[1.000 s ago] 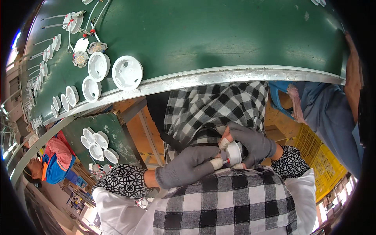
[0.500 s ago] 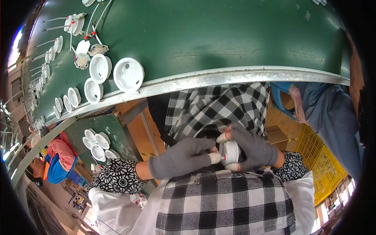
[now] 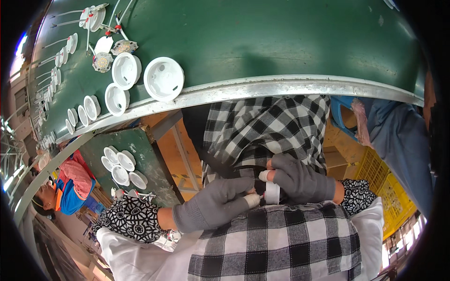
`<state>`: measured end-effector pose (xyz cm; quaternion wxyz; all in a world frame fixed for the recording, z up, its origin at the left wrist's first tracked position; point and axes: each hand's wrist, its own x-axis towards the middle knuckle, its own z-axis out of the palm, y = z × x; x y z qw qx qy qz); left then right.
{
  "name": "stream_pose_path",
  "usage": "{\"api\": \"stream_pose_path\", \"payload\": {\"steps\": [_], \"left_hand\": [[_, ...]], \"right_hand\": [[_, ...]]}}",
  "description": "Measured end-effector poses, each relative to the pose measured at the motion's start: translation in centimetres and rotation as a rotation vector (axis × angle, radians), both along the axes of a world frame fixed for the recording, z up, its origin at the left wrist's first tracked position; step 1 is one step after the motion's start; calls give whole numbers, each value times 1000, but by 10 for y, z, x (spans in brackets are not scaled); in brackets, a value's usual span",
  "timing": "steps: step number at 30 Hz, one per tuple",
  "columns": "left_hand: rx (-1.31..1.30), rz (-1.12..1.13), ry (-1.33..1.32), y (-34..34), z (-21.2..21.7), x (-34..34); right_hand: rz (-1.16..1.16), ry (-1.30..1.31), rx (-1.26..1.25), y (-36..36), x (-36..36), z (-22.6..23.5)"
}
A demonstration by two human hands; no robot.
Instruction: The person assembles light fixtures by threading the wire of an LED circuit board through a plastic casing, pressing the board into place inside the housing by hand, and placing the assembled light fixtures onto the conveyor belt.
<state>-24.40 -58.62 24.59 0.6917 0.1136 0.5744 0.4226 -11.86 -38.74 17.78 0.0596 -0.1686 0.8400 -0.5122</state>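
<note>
In front of my lap, my right hand in a grey glove with bare-looking pale fingertips grips a small round white lamp housing, turned edge-on. My left hand, gloved alike, has thumb and forefinger pinched together right beside the housing's left face. A thin pale cable seems to be between these fingertips, by a small red spot on the housing; most of it is hidden. The lower fingers of my right hand are out of sight behind the housing.
White round housings stand along the metal edge of the green table, with LED boards and cabled lamps behind. More white cups lie on a lower green surface. At right are a yellow crate and a person's blue-clad legs.
The housing has turned from showing its broad side to edge-on and shifted slightly left and down. My left hand has moved a little lower, still pinching beside it.
</note>
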Motion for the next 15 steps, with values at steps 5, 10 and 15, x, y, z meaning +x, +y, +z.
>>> {"api": "stream_pose_path", "payload": {"steps": [5, 10, 15], "left_hand": [[-129, 82, -371, 24, 0, -31], [-173, 78, -322, 30, -12, -33], [-232, 74, -340, 32, -20, -33]], "right_hand": [[127, -656, -540, 13, -4, -20], [53, -1030, -1081, 13, -4, -30], [-8, -1247, -1404, 5, 29, -79]]}}
